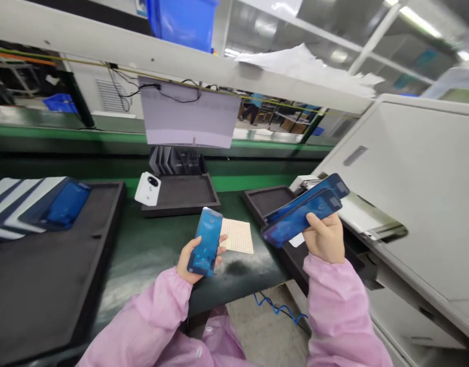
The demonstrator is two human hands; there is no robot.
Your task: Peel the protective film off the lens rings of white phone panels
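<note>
My left hand (192,257) is closed round a phone-sized panel with a glossy blue face (207,242), held tilted above the green bench. Over on the right, my right hand (326,237) pinches a longer blue film-covered panel (303,219) by its lower edge. A second blue panel (336,184) shows just behind it; whether my fingers hold that one too is partly hidden. Beneath the right hand, a white piece (296,240) peeks out from a dark tray. Close to my left fingers lies a cream sheet of small round dots (238,235) on the bench.
A white phone back (148,188) leans at a dark foam tray (181,209). On the left, a large black tray (47,285) carries several overlapping panels (35,204). Another dark tray (253,196) sits right of centre, beside a big white machine (418,193). A shelf crosses above.
</note>
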